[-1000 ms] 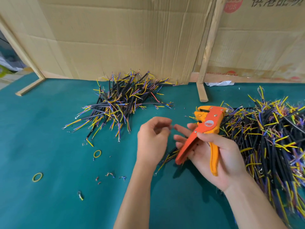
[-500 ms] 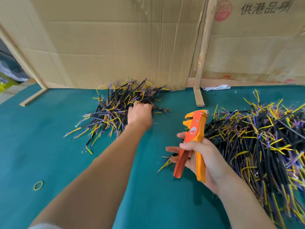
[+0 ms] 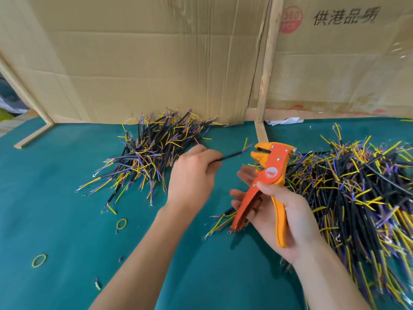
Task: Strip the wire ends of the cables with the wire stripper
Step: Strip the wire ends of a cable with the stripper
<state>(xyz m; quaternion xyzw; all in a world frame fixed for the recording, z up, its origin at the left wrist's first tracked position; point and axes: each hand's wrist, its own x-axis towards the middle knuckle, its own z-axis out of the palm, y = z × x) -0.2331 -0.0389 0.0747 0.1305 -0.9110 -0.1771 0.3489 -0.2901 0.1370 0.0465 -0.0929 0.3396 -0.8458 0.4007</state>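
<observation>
Two cable heaps: left heap (image 3: 154, 151), right heap (image 3: 357, 193). One stripper (image 3: 267, 182). One cable (image 3: 232, 155) held apart. Two rubber bands: nearer (image 3: 39, 260), farther (image 3: 121, 223). Two hands: left (image 3: 192, 175), right (image 3: 279, 218).

1 cable pile (image 3: 154, 151) is set left, another (image 3: 357, 198) right, on the table (image 3: 44, 198); cardboard (image 3: 156, 63) is stood behind.

A teal-covered table (image 3: 55, 198) carries one cable pile (image 3: 154, 148) at twelve o'clock, a larger pile (image 3: 357, 193) at three, and two rubber bands (image 3: 121, 223) at eight.
</observation>
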